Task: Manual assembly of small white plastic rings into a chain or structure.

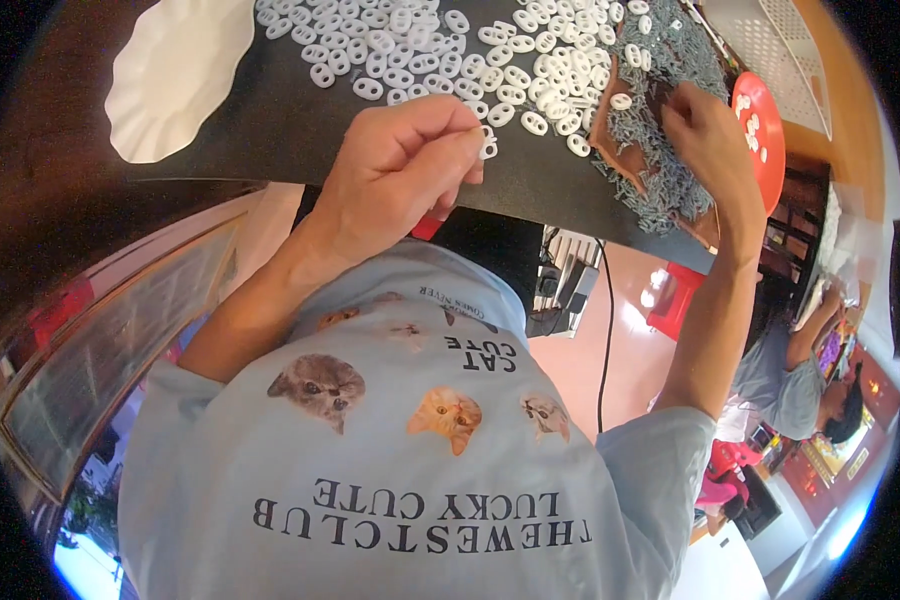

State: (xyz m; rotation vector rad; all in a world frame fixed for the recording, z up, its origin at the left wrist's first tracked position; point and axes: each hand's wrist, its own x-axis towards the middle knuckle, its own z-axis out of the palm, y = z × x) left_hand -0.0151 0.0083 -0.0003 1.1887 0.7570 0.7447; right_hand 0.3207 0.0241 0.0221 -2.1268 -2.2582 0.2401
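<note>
My left hand (395, 175) is raised just over the near edge of the dark table. Between its thumb and fingers it pinches a small white oval plastic piece with holes (488, 144). My right hand (708, 135) is at a heap of small grey screw-like pieces (660, 195), its fingers curled together. Whatever is in those fingertips, if anything, is hidden. Many more white two-holed oval pieces (400, 75) lie loose beyond my left hand and along the heap's left side. A brown tray edge (602, 125) shows between the white pieces and the grey ones.
At the far left stands a white scalloped dish (182, 80). A red plate (772, 165) with several small white bits lies right of my right hand, near a white perforated panel (795, 60). A black cable (607, 330) hangs below the table. Another person (795, 380) is off to the right.
</note>
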